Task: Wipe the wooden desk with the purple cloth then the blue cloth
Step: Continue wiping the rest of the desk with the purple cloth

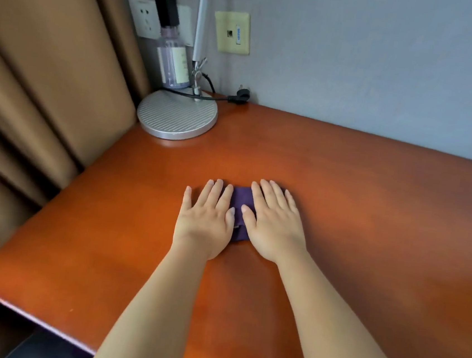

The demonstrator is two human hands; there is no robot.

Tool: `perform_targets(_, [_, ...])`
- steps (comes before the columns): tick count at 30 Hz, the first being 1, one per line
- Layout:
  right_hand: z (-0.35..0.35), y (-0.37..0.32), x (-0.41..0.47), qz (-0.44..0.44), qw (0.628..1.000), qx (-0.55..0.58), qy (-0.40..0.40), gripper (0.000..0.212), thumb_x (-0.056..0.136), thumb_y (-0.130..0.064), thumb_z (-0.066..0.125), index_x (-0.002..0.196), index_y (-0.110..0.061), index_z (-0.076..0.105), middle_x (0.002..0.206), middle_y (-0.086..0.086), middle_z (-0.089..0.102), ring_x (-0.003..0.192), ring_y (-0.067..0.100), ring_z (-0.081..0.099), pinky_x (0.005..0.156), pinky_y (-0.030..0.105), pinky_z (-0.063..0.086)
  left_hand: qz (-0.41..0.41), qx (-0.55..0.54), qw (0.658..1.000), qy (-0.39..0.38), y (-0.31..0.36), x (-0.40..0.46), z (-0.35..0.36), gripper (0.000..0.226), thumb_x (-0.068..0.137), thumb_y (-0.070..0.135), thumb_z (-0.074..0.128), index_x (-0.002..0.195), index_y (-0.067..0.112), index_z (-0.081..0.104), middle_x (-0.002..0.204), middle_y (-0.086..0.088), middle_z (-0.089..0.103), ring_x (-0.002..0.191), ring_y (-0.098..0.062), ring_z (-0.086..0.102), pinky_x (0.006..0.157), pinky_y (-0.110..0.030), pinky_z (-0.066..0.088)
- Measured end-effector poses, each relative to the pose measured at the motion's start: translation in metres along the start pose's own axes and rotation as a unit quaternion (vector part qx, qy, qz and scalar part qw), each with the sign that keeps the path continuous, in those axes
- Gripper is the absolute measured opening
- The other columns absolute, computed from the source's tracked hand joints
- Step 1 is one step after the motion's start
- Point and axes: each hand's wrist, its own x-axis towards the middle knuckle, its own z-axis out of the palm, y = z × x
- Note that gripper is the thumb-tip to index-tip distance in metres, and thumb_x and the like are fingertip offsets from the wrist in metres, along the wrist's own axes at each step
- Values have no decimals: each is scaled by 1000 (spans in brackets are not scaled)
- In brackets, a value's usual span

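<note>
Fingers (213,194) of the left hand (205,225) lie straight and slightly fanned, palm down, and those of the right hand (275,226) do the same, so both hands press flat rather than curl or pinch. Between and beneath them sits the purple cloth (241,201), folded small; only a narrow strip of it shows in the gap between the two hands, plus a dark edge peeking past the right fingertips. The two thumbs nearly meet over that strip. How far the cloth reaches under either palm cannot be told, since the hands cover most of it.

Cloth and hands rest near the middle of the wooden desk (370,222), a glossy reddish-orange top that runs from the near edge up to a grey wall (386,63). Both bare forearms stretch in from the bottom of the view.

At the far left corner of the desk stands a lamp on a round, ribbed silver base (176,115), its thin pole (202,15) rising out of view. Just behind the base is a clear bottle (173,61) with a black pump top and a pale label. A black cord (208,96) crosses the base and ends in a plug (239,97) lying on the desk by the wall. On the wall hang a white socket (142,17) with a black adapter in it and a yellowish data port plate (232,32). Brown curtains (49,86) fill the left side.
</note>
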Motion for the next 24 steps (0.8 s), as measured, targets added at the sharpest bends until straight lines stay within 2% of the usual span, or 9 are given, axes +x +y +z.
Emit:
perform_targets(2, [3, -11, -13, -14, 1000, -1, 2, 81, 83, -51, -11, 153, -18, 12, 160, 2, 12, 147, 16, 5, 119, 37, 0, -7, 5, 1000, -6, -5, -19, 2, 55, 101, 39, 2, 152, 21, -10, 160, 1, -12, 146, -16, -15, 119, -45, -7])
perform_targets(4, [6, -14, -17, -22, 1000, -8, 2, 86, 79, -51, -14, 153, -18, 13, 160, 1, 13, 147, 16, 6, 119, 36, 0, -11, 4, 1000, -9, -7, -28, 2, 55, 101, 39, 2, 152, 22, -10, 160, 1, -13, 146, -16, -16, 119, -44, -8])
perform_targets(10, [6, -9, 9, -47, 999, -4, 21, 80, 83, -50, -4, 151, -18, 25, 157, 3, 23, 146, 17, 15, 118, 37, 6, -13, -7, 1000, 7, -13, -2, -1, 54, 101, 40, 3, 152, 25, -8, 160, 2, -11, 146, -16, -16, 119, -45, -8])
perform_targets(13, [4, -5, 46, -56, 998, -8, 16, 78, 85, -51, -7, 153, -21, 16, 159, 0, 16, 147, 15, 8, 119, 36, 2, -29, -9, 999, 17, -19, 31, -4, 54, 101, 39, 3, 152, 25, -6, 161, 3, -9, 147, -15, -14, 119, -46, -7])
perform_targets(16, [3, 2, 93, -73, 997, -19, 4, 60, 99, -47, 11, 153, -23, 11, 160, -2, 11, 147, 14, 4, 120, 36, 2, -53, -13, 998, 24, -26, 67, -9, 54, 101, 40, 2, 153, 26, -4, 161, 2, -6, 147, -16, -12, 118, -48, -7])
perform_targets(24, [3, 7, 162, -105, 994, -30, 8, 57, 100, -44, 20, 153, -22, 14, 160, -1, 13, 147, 14, 6, 120, 35, 3, -100, -25, 994, 43, -39, 121, -11, 54, 101, 41, 3, 153, 26, -1, 161, 1, -1, 147, -17, -9, 118, -49, -4])
